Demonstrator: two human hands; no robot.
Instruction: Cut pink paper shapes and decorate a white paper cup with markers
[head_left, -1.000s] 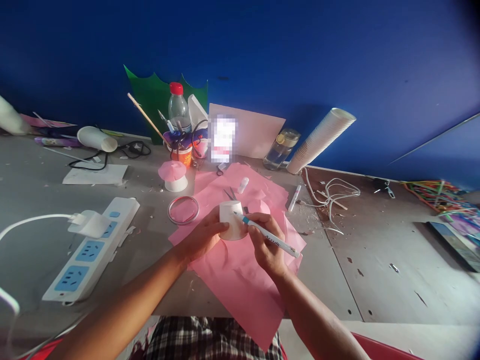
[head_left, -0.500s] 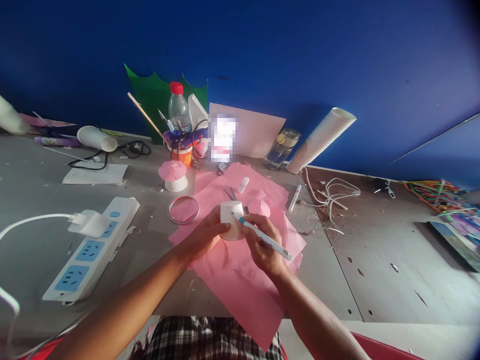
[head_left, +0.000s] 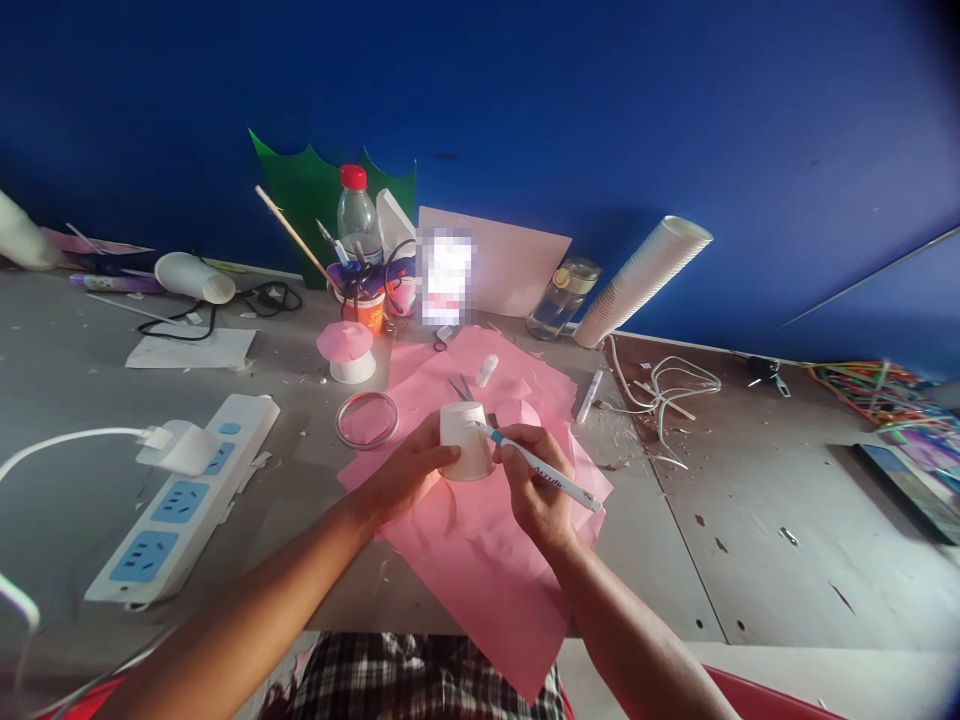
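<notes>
Perhaps in contact: marker (head_left: pixel 561 482) in pinching right hand (head_left: pixel 541 505), cup (head_left: pixel 463 442) in curled left hand (head_left: pixel 411 468).

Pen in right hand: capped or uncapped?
Uncapped: the pen's narrow tip shows bare in front of the cup. Whether it touches, cannot tell.

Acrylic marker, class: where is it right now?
In the head view, just right of centre, the acrylic marker is in the right hand, its tip pointed at the white paper cup in the left hand.
</notes>
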